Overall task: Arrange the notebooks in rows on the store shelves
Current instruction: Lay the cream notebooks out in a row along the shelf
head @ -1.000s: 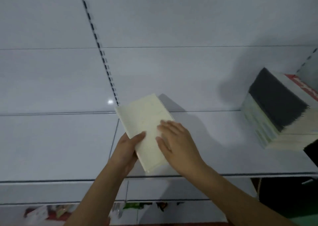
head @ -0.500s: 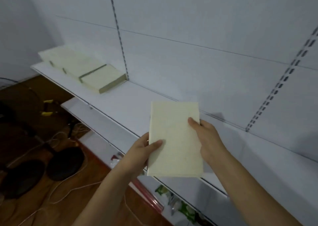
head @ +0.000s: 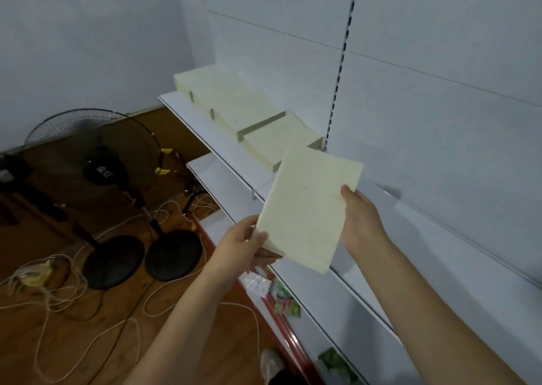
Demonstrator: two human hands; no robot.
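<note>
Cream-coloured notebook (head: 309, 208) sits mid-frame, held up in the air over the front edge of the white shelf (head: 231, 176), tilted a bit. Left hand (head: 246, 242) pinches its lower left corner, thumb on top and fingers curled underneath. Right hand (head: 362, 223) grips the right edge, thumb on the cover, the rest hidden behind it. Up the shelf toward centre-top, stacks of notebooks (head: 234, 105) lie in a row. Two black fans (head: 88, 155) stand on the wooden floor at left.
</note>
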